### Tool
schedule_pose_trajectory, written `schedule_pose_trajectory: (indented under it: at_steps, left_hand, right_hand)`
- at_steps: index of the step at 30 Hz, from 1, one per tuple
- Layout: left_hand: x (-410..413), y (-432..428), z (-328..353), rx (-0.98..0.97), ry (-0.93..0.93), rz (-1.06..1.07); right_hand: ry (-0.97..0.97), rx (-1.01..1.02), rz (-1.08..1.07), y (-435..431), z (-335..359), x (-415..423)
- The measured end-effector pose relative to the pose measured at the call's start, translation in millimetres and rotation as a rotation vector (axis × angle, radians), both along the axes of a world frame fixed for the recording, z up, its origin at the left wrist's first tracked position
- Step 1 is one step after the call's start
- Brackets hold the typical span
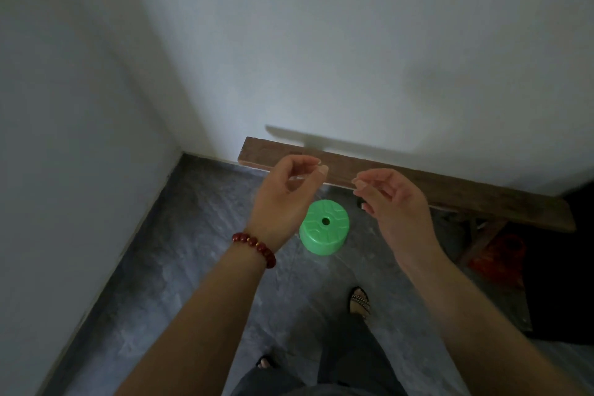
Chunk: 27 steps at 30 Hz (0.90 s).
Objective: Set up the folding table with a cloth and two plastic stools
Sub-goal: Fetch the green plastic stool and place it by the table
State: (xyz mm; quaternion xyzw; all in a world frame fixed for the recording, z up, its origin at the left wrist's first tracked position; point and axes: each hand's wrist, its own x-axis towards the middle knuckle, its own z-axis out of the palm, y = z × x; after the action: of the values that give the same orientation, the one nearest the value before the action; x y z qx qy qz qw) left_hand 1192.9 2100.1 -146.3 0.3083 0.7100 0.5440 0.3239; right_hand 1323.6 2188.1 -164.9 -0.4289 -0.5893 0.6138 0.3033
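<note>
A round green plastic stool [324, 227] with a hole in its seat stands on the grey floor near the room's corner. My left hand [283, 190], with a red bead bracelet on its wrist, is raised above and just left of the stool. Its fingers are loosely curled, thumb and forefinger close together. My right hand [395, 202] hovers to the stool's right in the same loose curl. I see nothing plainly held in either hand. No folding table, cloth or second stool is in view.
A long wooden bench [450, 190] stands along the far wall behind the stool. Something red [501, 260] lies under its right end, beside a dark mass [565, 267]. White walls meet at the left. My sandalled feet [360, 302] are on the floor below.
</note>
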Motion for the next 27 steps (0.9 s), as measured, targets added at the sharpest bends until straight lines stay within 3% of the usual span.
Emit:
schedule_pose_trajectory:
  at_steps: [11,21,27]
  left_hand:
    - [14.9,131.0,-42.7,0.046,-0.014,0.108]
    - [-20.6,143.2,-132.3,-0.064,-0.064,0.189]
    - [-48.6,150.5,-217.2,-0.213,0.074,0.065]
  right_hand:
    - [-0.143,0.054,0.225,143.8,-40.4,-1.6]
    - [-0.255,-0.019,0.361,191.0,-133.7,-45.2]
    - [-0.289,-0.059,0.368,200.0,-217.7,-64.1]
